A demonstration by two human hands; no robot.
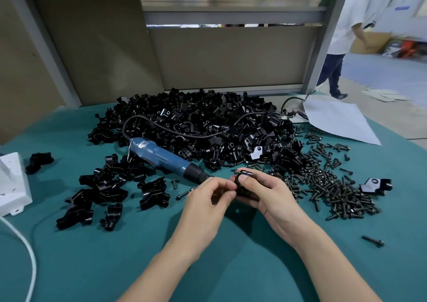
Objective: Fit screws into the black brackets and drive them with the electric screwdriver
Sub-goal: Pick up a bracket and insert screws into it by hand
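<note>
While my right hand [265, 193] gripped one black bracket [239, 181] and my left hand [208, 197] pinched at it, the electric screwdriver [161, 158] lay idle by a bracket pile [196, 121] I judged barely started.

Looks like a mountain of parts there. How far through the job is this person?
Early, it seems. A small group of brackets lies apart on the left, perhaps finished; their screws cannot be made out. In hand: the left hand and right hand hold one black bracket, while the electric screwdriver lies untouched on the table. Still to do: the big bracket pile and the heap of screws.
</note>
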